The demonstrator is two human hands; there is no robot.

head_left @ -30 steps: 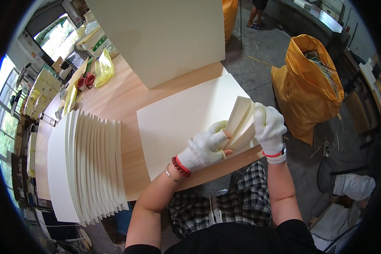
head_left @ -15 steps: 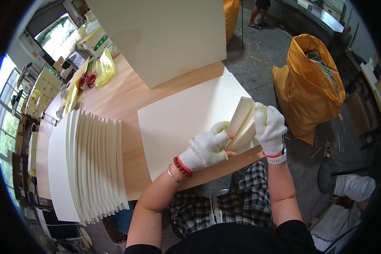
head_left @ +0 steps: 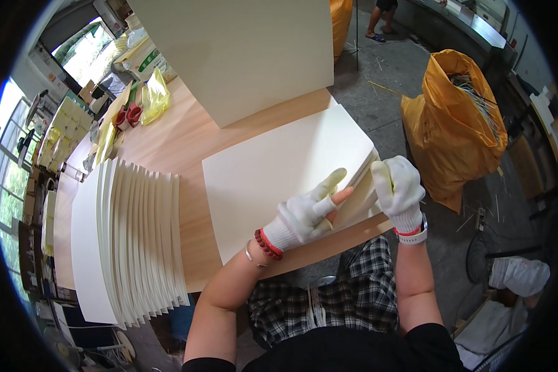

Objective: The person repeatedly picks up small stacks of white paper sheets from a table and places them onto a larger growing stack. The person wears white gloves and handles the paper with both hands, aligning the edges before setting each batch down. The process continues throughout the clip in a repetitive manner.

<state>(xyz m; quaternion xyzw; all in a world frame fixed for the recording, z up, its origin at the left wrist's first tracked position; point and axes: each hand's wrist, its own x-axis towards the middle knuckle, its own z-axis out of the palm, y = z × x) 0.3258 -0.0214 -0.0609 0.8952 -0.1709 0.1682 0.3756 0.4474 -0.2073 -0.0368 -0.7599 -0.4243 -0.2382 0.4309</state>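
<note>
A large white card sheet (head_left: 263, 173) lies on the wooden table in front of me, with a narrow folded flap (head_left: 366, 186) along its right edge. My left hand (head_left: 305, 214), in a white knitted glove with some bare fingertips, rests on the sheet beside that flap. Its thumb and forefinger are spread, and nothing is gripped in them. On the flap's outer side, my gloved right hand (head_left: 399, 187) is closed with its fingers curled round the edge of the card. The exact grip of those fingers is hidden.
A fanned row of folded white sheets (head_left: 130, 242) stands at the left. Upright at the back is a big pale board (head_left: 248, 56). An orange sack (head_left: 446, 130) of scraps stands on the floor to the right. Yellow plastic (head_left: 155, 99) lies far left.
The flap has tipped down to the right, where it stood higher before. My left hand's fingers have let go of it and spread. My right hand has shifted slightly right and nearer.
</note>
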